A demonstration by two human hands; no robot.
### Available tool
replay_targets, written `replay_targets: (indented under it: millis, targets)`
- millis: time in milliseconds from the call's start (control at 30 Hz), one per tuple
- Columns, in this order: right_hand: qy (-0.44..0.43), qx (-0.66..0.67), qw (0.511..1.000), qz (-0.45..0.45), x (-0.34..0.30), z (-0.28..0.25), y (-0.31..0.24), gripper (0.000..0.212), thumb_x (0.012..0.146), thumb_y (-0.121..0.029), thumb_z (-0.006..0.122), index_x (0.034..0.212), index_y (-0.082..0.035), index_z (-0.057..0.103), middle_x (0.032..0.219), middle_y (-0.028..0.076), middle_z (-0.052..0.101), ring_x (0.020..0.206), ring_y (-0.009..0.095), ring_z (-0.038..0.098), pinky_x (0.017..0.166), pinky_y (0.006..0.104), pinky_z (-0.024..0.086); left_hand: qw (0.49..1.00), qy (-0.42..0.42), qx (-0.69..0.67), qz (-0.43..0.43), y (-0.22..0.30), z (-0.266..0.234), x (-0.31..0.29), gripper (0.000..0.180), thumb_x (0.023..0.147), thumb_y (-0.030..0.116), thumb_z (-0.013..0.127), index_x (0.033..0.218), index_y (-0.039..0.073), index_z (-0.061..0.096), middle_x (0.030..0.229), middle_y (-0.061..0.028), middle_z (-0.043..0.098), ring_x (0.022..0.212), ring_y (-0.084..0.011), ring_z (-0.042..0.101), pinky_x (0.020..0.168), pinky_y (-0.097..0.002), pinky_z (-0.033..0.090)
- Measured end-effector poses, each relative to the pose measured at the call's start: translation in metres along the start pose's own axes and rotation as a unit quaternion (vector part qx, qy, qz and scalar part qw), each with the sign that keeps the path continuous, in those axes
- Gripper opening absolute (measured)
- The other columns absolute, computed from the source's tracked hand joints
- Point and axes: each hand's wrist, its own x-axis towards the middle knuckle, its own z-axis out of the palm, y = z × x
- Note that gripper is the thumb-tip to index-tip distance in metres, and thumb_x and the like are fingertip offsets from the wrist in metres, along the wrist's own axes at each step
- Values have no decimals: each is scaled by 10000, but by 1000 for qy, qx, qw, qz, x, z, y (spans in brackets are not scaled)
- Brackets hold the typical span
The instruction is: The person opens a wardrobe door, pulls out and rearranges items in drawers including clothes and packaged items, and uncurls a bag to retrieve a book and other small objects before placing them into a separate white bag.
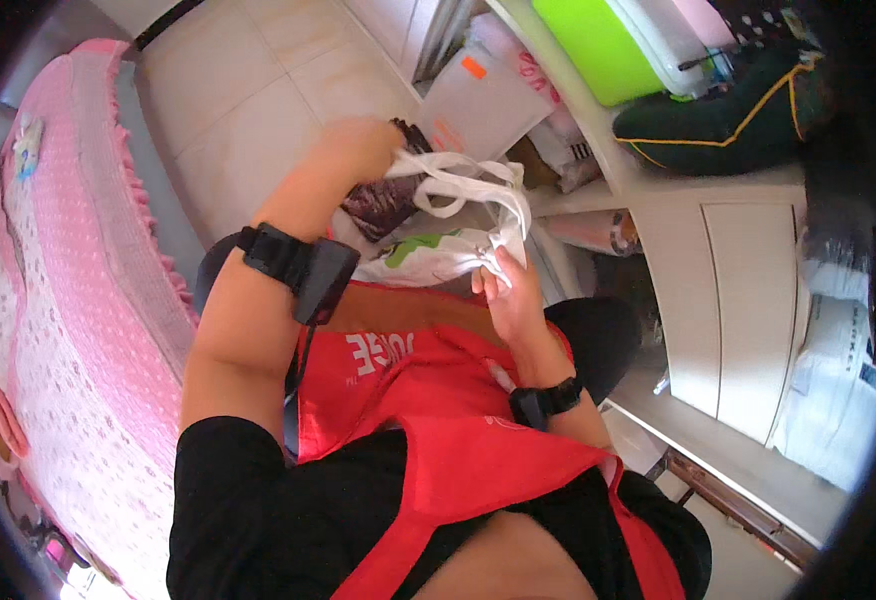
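A white cloth bag (pixel 433 256) with a green print lies in front of my lap, and its long white straps (pixel 468 185) loop above it. My right hand (pixel 514 296) is closed on the gathered white cloth near the base of the straps. Farther forward and to the left, my left hand (pixel 358 152) is smeared by motion and its fingers are mostly hidden; a strap end runs into it. Just beyond the bag, partly behind my left hand, is a dark maroon, shiny crumpled item (pixel 382 208).
A bed with a pink patterned cover (pixel 98 220) stands on my left beside the tiled floor (pixel 228 100). To the right, white shelving (pixel 708 205) holds a green box (pixel 598 50), a dark green bag (pixel 718 130) and a light flat package (pixel 483 100). White plastic packages (pixel 833 380) lie farther right.
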Motion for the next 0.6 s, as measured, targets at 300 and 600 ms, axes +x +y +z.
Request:
replay_targets:
  millis: [300,600]
  targets:
    - [-147,-63,987,-20,-2,20,6,420,892,-329,537,1114,5,417,831,136,610,831,236,591,840,374,429,939,-192,-218,182,-8,-36,-20,532,780,487,623,1075,45,642,943,-110,658,926,-187,594,807,-308,450]
    - [-306,-78,944,91,-11,22,22,231,876,-135,583,1040,-70,434,1050,51,519,1015,185,564,912,323,367,915,-371,-156,6,48,71,17,367,848,299,496,1075,32,605,996,-128,642,863,-252,638,707,-392,499]
